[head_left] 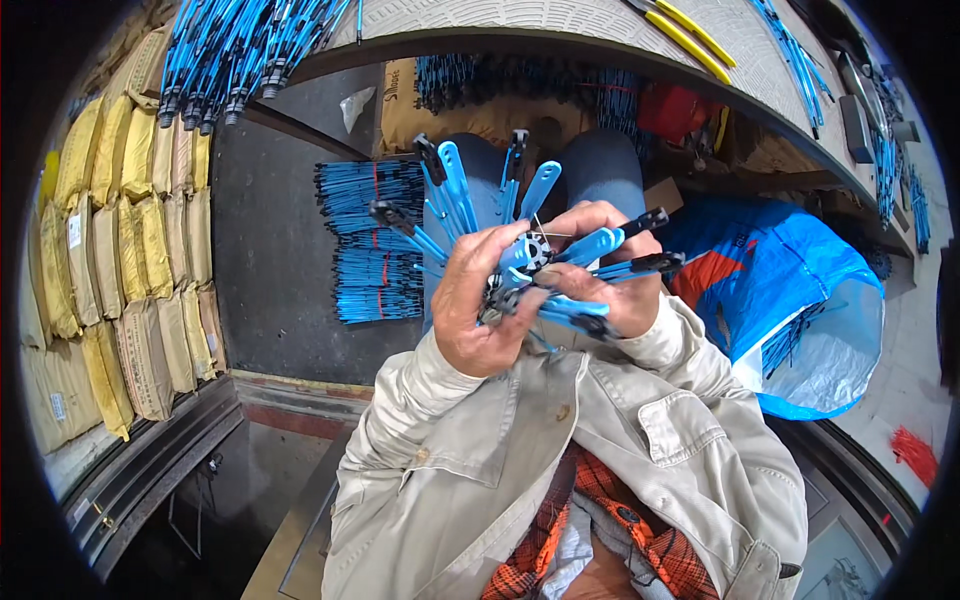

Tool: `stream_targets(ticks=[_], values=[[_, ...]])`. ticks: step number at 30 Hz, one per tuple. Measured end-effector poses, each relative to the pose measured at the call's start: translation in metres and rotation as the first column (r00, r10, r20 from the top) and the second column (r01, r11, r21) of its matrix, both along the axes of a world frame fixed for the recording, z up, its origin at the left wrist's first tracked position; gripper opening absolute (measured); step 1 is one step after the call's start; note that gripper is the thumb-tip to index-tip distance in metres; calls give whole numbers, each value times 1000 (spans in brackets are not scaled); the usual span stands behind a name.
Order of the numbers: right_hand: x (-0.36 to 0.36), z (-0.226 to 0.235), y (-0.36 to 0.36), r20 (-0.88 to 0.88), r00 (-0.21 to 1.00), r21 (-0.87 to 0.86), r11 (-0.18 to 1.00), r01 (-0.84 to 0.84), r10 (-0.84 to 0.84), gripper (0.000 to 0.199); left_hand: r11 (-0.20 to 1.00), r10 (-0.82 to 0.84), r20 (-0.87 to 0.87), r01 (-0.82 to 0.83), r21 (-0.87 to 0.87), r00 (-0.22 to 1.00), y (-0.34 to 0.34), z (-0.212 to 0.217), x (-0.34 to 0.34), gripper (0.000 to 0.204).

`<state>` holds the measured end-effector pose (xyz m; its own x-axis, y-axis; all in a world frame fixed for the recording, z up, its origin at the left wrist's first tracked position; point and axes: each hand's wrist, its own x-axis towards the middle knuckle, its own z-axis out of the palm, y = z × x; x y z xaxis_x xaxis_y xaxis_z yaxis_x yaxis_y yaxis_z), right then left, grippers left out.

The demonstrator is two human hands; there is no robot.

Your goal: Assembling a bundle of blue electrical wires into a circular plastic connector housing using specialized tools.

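Observation:
Both my hands meet in front of my chest around a round metal hub (533, 252) with several blue ribs (455, 185) fanning out from it, each tipped in black. My left hand (478, 300) grips the lower left side of the fan of ribs. My right hand (605, 270) closes over the right side, fingers curled on ribs that stick out to the right (640, 262). A thin wire (545, 232) shows near the hub.
Bundles of blue ribs (375, 240) lie on the dark floor past my knees. More ribs (235, 55) hang off the workbench (560, 25) edge above. Yellow and tan sacks (120, 260) are stacked at left. A blue plastic bag (790, 300) with ribs sits at right.

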<state>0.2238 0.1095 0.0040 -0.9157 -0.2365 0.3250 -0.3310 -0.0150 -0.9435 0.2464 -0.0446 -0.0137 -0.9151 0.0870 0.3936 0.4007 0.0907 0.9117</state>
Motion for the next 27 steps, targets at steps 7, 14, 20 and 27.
stream_targets(ticks=[7, 14, 20, 27], values=[[-22, -1, 24, 44, 823, -263, 801, -538, 567, 30, 972, -234, -20, 233, -39, 972, -35, 1, -12, 48], [-13, -3, 11, 452, 706, -257, 838, -482, 545, 9, 949, -298, 38, 292, 119, 954, -34, 0, -6, 41], [-5, -20, 0, 61, 889, 35, 889, -457, 454, 9, 977, -191, -58, 195, 87, 980, -27, -5, -2, 38], [11, -32, -11, 70, 946, 0, 948, -317, 316, 12, 994, -73, 20, 71, 85, 997, -20, -2, 6, 34]])
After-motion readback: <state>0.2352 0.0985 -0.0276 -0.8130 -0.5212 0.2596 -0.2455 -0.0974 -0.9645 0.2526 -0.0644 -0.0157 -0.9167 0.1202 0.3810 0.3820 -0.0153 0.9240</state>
